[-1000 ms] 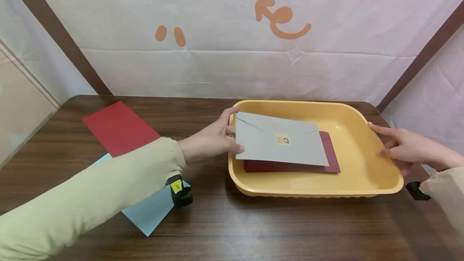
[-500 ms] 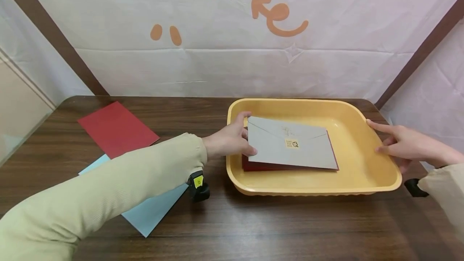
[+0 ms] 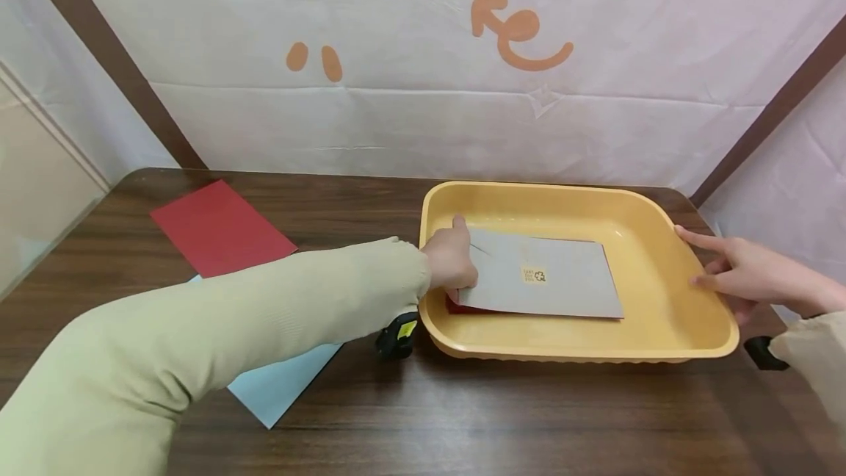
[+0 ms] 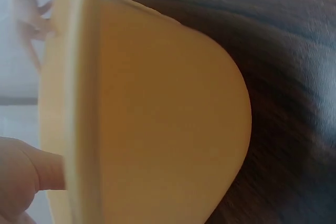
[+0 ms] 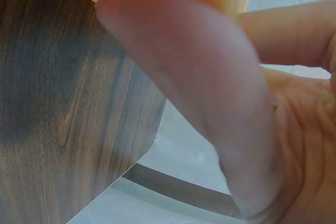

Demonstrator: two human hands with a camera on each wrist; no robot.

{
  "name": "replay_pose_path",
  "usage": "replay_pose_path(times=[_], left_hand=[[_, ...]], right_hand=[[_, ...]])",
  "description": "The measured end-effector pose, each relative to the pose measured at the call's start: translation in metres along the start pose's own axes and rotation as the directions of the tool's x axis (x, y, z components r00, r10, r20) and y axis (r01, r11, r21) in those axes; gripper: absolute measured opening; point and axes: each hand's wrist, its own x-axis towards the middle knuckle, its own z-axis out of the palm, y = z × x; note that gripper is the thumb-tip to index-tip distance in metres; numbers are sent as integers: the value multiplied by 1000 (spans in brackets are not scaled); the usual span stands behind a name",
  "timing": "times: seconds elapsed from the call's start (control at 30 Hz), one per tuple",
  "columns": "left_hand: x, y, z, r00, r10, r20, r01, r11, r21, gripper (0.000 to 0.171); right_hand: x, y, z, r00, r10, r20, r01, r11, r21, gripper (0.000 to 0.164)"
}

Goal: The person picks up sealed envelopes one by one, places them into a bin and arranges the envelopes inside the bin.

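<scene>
A pale grey envelope (image 3: 568, 289) with a small gold sticker lies over dark red envelopes (image 3: 462, 308) inside a yellow tray (image 3: 661, 325). My left hand (image 3: 452, 255) reaches over the tray's left rim and pinches the grey envelope's left end, thumb on top. That end looks slightly raised; the other fingers are mostly hidden. In the left wrist view the thumb (image 4: 50, 171) shows past the tray's rim. At the tray's right end my right hand (image 3: 756, 274) grips the wall, thumb inside and fingers outside, as the right wrist view also shows in part.
To the left on the dark wooden table (image 3: 463, 424) lie a red envelope (image 3: 225, 230) and a light blue one (image 3: 291, 384), the latter partly hidden by my left sleeve (image 3: 264, 314). A printed white cloth (image 3: 396, 123) hangs behind the table.
My left hand has moved right and down into the tray with the grey envelope, which now covers nearly all of the dark red ones. The right hand stays on the tray's wall.
</scene>
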Motion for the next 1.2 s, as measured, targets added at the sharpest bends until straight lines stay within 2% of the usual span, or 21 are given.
replay_pose_path(times=[0.23,0.57,0.8,1.0,1.2], left_hand=[[9,6,5,997,-71,-8,71,991,115,64],[17,4,6,998,-69,-4,69,984,161,50],[17,4,4,997,-72,15,68,978,198,55],[18,4,5,995,-92,26,87,984,154,66],[17,2,6,999,-42,9,40,986,164,68]], right_hand=[[-3,0,0,1000,10,20,-11,998,54,85],[-1,-2,1,1000,22,10,-22,999,23,84],[-1,-2,2,1000,28,4,-28,999,19,84],[-3,-4,2,1000,24,8,-24,1000,3,84],[-3,-2,2,1000,26,8,-26,1000,13,84]])
